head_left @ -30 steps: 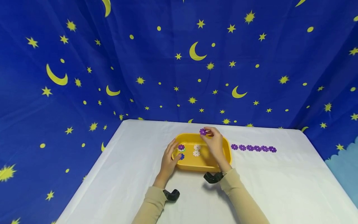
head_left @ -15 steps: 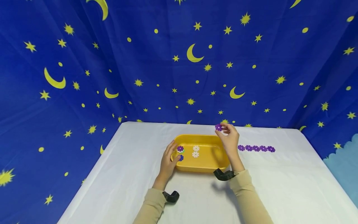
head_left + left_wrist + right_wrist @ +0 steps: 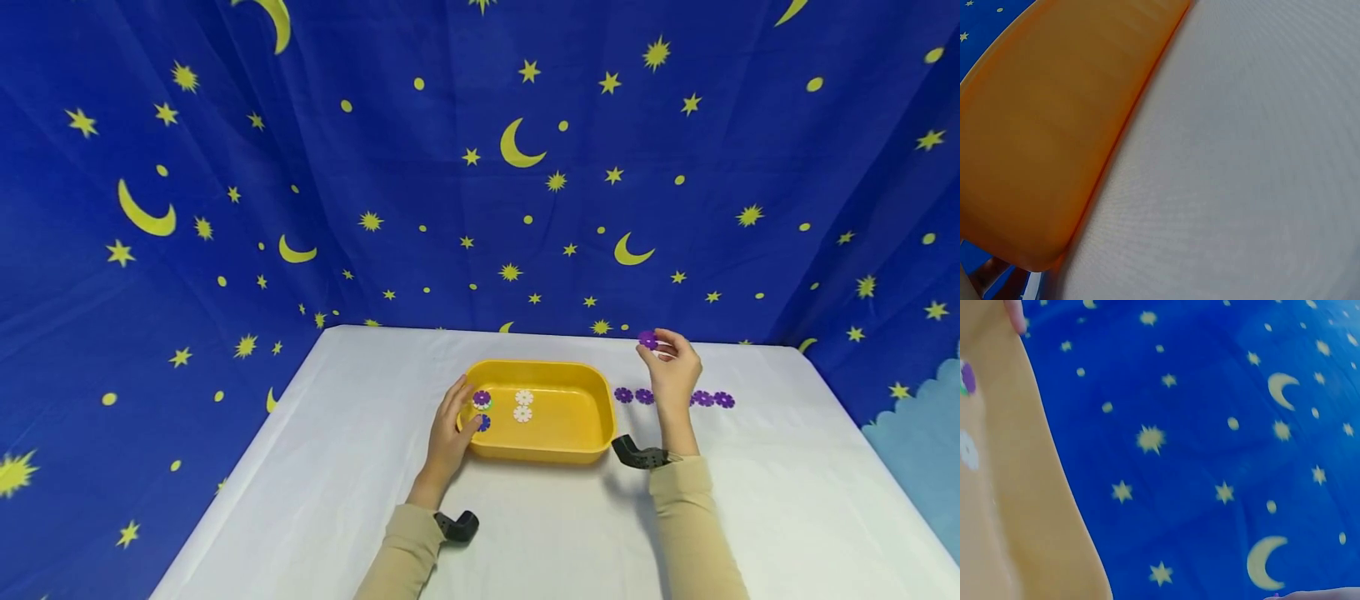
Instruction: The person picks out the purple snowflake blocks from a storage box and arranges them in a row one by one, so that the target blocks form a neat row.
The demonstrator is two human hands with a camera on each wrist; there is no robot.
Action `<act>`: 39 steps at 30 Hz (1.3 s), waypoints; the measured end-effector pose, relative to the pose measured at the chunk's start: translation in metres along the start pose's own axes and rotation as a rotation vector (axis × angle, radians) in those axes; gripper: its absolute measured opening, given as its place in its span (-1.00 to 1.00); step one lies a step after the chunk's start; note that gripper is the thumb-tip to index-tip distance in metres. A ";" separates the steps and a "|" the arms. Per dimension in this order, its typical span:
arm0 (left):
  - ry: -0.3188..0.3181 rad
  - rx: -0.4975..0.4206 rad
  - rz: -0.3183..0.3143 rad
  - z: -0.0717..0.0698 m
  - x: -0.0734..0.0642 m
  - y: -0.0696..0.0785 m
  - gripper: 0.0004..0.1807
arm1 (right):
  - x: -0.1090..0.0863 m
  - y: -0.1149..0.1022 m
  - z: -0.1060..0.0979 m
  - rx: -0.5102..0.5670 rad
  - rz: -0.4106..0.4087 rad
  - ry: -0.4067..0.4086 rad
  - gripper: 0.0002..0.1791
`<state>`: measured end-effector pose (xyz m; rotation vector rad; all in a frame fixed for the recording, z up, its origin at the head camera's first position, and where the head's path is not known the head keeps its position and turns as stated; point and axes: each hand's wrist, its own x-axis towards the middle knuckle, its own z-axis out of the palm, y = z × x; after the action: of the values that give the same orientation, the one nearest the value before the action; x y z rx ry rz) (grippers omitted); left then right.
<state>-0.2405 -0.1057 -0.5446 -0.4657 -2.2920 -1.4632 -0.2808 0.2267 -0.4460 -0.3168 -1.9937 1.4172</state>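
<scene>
My right hand pinches a purple flower-shaped disc between thumb and fingertips. It is raised above the white table, to the right of a yellow tray. My left hand rests on the tray's left end, fingers spread along the rim and thumb over the inside. In the tray lie a purple disc overlapping paler ones, a blue disc partly under the thumb in this view, and two white discs. In the right wrist view, a fingertip overlaps the tray's edge.
Right of the tray, a row of purple flower discs lies on the white tabletop; my right hand hides its middle. A blue curtain with yellow stars and moons stands behind the table and at its sides. Black cameras sit at both wrists.
My right hand has carried the purple disc rightward from over the tray to above the row of discs. The left hand has stayed at the tray's left end.
</scene>
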 end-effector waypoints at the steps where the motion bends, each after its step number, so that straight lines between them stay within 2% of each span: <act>1: -0.001 -0.001 -0.002 0.000 0.000 0.000 -0.44 | 0.002 0.002 -0.003 -0.001 0.008 0.018 -0.59; 10: -0.010 0.010 -0.011 -0.001 -0.001 0.002 -0.43 | 0.016 0.013 -0.032 -0.041 0.163 0.127 -0.57; 15: -0.011 0.016 -0.011 -0.002 0.000 0.003 -0.42 | 0.023 0.023 -0.043 -0.044 0.193 0.189 -0.56; 22: -0.011 0.004 -0.019 -0.001 0.000 0.004 -0.44 | 0.029 0.046 -0.060 -0.016 0.195 0.287 -0.57; 25: -0.010 0.014 -0.019 -0.001 0.000 0.004 -0.44 | 0.031 0.055 -0.068 0.007 0.235 0.334 -0.58; 29: -0.009 0.019 -0.007 0.000 0.000 0.003 -0.44 | 0.033 0.066 -0.077 0.058 0.305 0.357 -0.58; 32: -0.004 0.014 -0.002 -0.001 0.000 0.002 -0.43 | 0.034 0.075 -0.081 0.066 0.324 0.373 -0.59; 39: -0.007 0.013 -0.023 0.000 -0.001 0.002 -0.42 | 0.031 0.099 -0.088 -0.009 0.357 0.454 -0.60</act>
<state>-0.2392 -0.1049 -0.5438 -0.4430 -2.3182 -1.4591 -0.2653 0.3472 -0.5072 -0.9474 -1.6202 1.3906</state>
